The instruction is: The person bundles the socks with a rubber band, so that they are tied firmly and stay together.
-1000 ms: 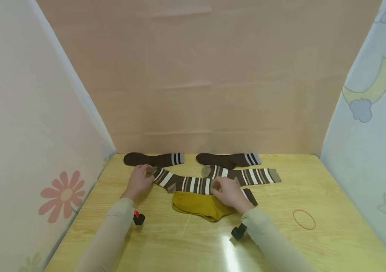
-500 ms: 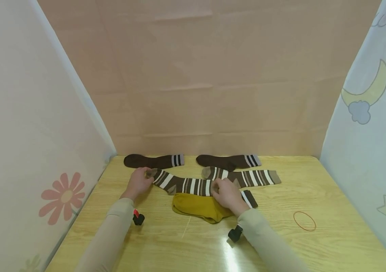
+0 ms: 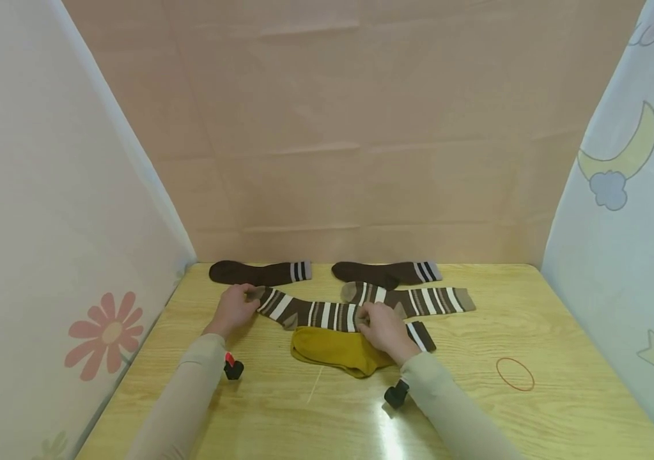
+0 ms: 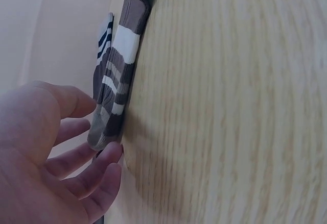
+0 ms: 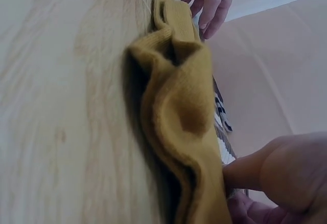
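A brown, white and tan striped sock (image 3: 327,314) lies flat across the middle of the table. At its tan toe, my left hand (image 3: 236,308) holds the tip; in the left wrist view thumb and fingers (image 4: 104,180) curve around that toe. My right hand (image 3: 385,327) pinches the sock's other end, its fingertips partly hidden in the right wrist view. Mustard-yellow socks (image 3: 332,349), layered together, lie just in front, partly under the right hand. A dark band with a white stripe (image 3: 421,335) shows beyond that hand; its join is covered.
Behind lie two dark brown socks with striped grey cuffs, a left one (image 3: 257,273) and a right one (image 3: 384,273). A second striped sock (image 3: 436,300) lies at right. A red-orange elastic loop (image 3: 514,374) rests on the table (image 3: 280,421). Fabric walls enclose three sides.
Both hands stay at the two ends of the striped sock. The right wrist has shifted slightly leftward; the socks have not visibly moved.
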A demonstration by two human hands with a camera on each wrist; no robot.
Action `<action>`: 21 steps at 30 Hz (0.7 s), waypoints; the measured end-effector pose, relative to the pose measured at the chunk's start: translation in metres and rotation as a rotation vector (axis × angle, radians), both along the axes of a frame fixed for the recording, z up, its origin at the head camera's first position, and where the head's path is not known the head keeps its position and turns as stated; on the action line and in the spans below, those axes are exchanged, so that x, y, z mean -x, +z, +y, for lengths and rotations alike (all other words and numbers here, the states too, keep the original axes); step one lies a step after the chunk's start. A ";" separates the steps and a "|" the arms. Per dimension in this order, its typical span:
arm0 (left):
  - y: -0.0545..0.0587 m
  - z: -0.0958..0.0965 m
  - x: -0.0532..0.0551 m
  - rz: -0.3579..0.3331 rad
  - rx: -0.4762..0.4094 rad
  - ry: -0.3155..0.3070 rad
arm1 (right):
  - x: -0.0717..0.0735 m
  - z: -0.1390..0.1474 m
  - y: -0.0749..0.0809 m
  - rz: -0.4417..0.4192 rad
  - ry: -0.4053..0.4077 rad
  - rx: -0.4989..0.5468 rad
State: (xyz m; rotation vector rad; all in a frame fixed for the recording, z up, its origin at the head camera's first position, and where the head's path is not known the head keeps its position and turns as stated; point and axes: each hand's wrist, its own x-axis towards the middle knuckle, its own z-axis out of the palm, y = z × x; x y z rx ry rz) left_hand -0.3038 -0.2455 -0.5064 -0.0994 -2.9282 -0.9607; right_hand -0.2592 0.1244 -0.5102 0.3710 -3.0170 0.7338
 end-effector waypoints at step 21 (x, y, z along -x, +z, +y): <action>-0.002 0.000 -0.005 0.002 0.004 -0.018 | 0.000 -0.002 0.003 -0.006 0.001 0.017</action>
